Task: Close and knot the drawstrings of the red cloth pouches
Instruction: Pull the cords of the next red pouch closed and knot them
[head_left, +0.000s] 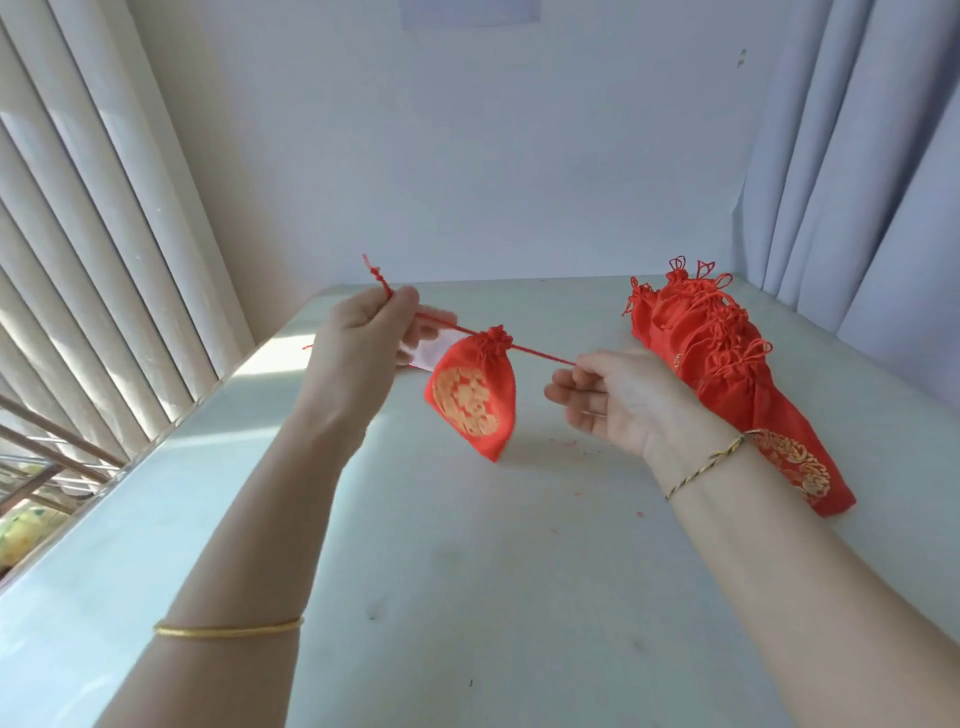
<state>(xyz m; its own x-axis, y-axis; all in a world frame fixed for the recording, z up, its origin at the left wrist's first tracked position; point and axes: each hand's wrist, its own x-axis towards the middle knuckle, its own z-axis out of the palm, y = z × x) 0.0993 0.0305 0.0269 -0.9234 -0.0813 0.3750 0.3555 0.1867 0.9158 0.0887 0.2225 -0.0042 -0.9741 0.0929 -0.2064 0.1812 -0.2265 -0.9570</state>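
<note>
Left hand (358, 332) and right hand (608, 400) fingers pinched the taut drawstring (540, 354) ends, light soft red pouch (472, 400) hanging cinched above counter (467, 571); grip cords, not cloth.

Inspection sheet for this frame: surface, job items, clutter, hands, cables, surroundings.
Surface: pale table, scuffed.
Job's things: one red pouch hangs above the table from its drawstring, mouth gathered shut; the string is pulled taut to both sides. A pile of pouches lies on the table at the right.
Clutter: a few red specks.
Hands: left hand and right hand each pinch a string end.
Cables: nothing seen.
Surroundings: blinds left, curtain right, wall behind.
</note>
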